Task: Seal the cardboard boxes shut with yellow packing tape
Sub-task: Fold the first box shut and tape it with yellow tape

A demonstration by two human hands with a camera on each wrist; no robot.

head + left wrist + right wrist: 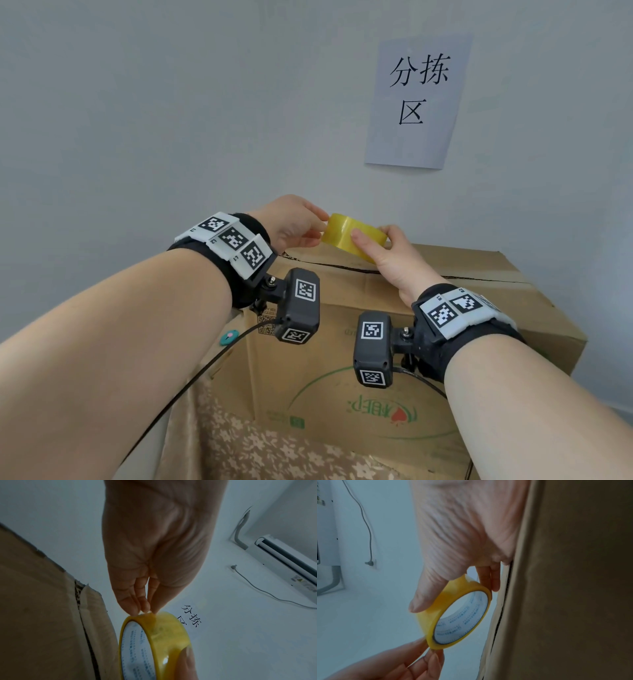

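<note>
A roll of yellow packing tape (346, 233) is held in the air just above the far top edge of a large cardboard box (342, 329). My right hand (383, 253) grips the roll (453, 615), thumb on its outer face and fingers behind it. My left hand (298, 222) pinches the rim of the roll (154, 635) between thumb and fingertips (142, 605), at the tape's free end. The box's top flaps lie down, with a dark open seam (359, 270) running between them. The seam (501, 608) passes right beside the roll.
A paper sign with black characters (418, 99) hangs on the grey wall behind the box. A floral cloth (274, 445) covers the surface in front of the box. An air conditioner (288, 566) and a wall socket with a cable (234, 566) are on the wall.
</note>
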